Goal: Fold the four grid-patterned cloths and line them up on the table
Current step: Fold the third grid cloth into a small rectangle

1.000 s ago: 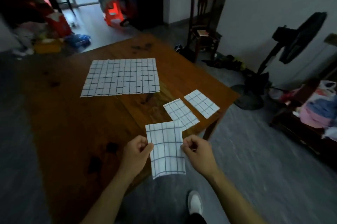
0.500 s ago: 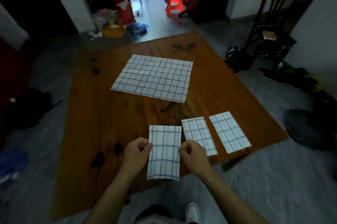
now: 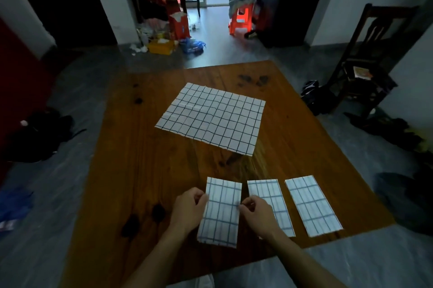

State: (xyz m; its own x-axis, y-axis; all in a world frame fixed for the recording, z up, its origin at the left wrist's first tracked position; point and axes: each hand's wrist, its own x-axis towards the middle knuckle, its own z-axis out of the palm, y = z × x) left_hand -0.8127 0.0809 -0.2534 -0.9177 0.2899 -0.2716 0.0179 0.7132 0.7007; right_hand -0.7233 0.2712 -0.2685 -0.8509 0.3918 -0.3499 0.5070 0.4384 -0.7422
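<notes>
Two white, blue-gridded cloths folded into narrow rectangles, one (image 3: 271, 205) in the middle and one (image 3: 312, 204) at 3 o'clock of it, already lie side by side near the 6 o'clock edge of the brown wooden desk (image 3: 145, 159). A third folded cloth (image 3: 221, 211) is being set at 9 o'clock of them. The fourth, a large gridded cloth (image 3: 212, 121), lies flat and unfolded toward 12 o'clock, so I judge the task roughly three-quarters done. The left hand (image 3: 187, 210) pinches the third cloth's left edge, its grip closed; the right hand (image 3: 256, 214) pinches the right edge likewise.
</notes>
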